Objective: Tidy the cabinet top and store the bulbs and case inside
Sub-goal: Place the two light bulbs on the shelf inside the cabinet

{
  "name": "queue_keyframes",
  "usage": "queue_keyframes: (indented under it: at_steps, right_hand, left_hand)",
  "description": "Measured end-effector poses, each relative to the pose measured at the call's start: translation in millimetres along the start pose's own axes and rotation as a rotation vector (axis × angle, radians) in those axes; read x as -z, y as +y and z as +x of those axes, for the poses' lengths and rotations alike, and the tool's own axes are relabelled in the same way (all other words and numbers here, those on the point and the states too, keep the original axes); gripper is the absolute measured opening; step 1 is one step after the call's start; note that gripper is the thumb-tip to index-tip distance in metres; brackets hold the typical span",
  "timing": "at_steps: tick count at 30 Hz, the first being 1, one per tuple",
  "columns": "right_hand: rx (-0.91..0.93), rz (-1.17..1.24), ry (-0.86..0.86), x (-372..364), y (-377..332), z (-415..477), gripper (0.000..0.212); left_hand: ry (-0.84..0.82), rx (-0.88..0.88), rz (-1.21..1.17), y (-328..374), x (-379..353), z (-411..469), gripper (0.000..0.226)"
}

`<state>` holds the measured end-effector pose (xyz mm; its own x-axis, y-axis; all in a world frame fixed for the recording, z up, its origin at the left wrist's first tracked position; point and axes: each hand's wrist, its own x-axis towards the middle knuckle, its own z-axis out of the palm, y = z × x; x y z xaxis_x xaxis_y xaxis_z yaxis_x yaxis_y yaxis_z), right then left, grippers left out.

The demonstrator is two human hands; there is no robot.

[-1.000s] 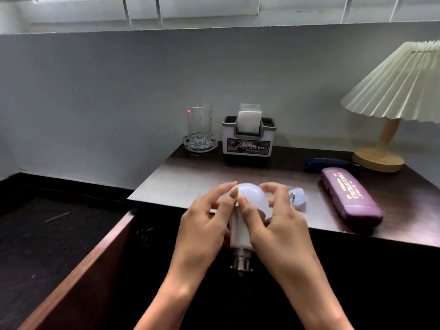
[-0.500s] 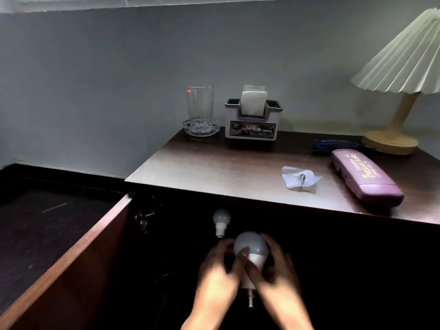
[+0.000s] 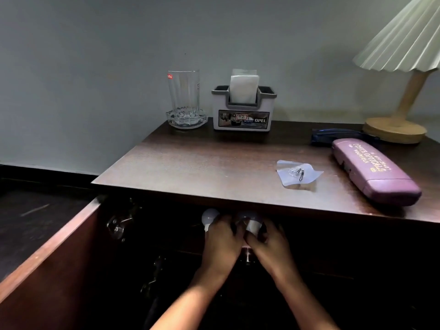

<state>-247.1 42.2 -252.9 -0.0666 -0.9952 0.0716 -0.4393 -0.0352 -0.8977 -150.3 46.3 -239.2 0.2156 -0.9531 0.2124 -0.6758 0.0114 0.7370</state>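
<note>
Hidden: cabinet interior [image 3: 333,270] is lying in deep shadow; smaller bulb [image 3: 209,216] is partly showing behind knuckles.
Hands: left hand [image 3: 221,244] and right hand [image 3: 267,244] are reaching inside, both wrapping the large bulb [image 3: 252,223].
Case: purple case [image 3: 371,171] is resting on the cabinet top [image 3: 202,167].

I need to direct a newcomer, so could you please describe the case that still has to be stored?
Start at the pleated cream table lamp on the dark wooden cabinet top. In front of its base lies the long purple hard-shell glasses case, the only purple item, with gold lettering on its lid.
</note>
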Motion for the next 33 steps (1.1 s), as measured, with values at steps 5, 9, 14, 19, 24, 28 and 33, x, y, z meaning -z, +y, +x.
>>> queue_keyframes:
  at_steps: [5,9,14,19,24,28,33]
  right_hand:
    - [-0.005,0.002,0.035,-4,7,9,0.061]
    - [0.008,-0.036,0.04,-4,9,13,0.046]
    - [0.036,-0.107,0.048,-4,10,18,0.037]
    - [0.023,-0.141,0.041,-1,10,19,0.039]
    - [0.014,-0.08,0.065,-1,11,16,0.039]
    - [0.018,-0.06,0.114,1,12,9,0.041]
    - [0.054,-0.026,0.245,11,9,-25,0.035]
  left_hand:
    - [-0.01,0.01,-0.001,2,-5,6,0.026]
    - [-0.033,0.018,0.015,4,-4,10,0.026]
    - [-0.097,0.083,0.118,1,-5,16,0.032]
    - [-0.121,0.125,0.222,7,0,11,0.035]
    - [-0.077,0.094,0.254,13,4,3,0.034]
    - [-0.058,0.068,0.257,15,8,-7,0.034]
    - [0.108,-0.081,0.21,11,16,-31,0.031]
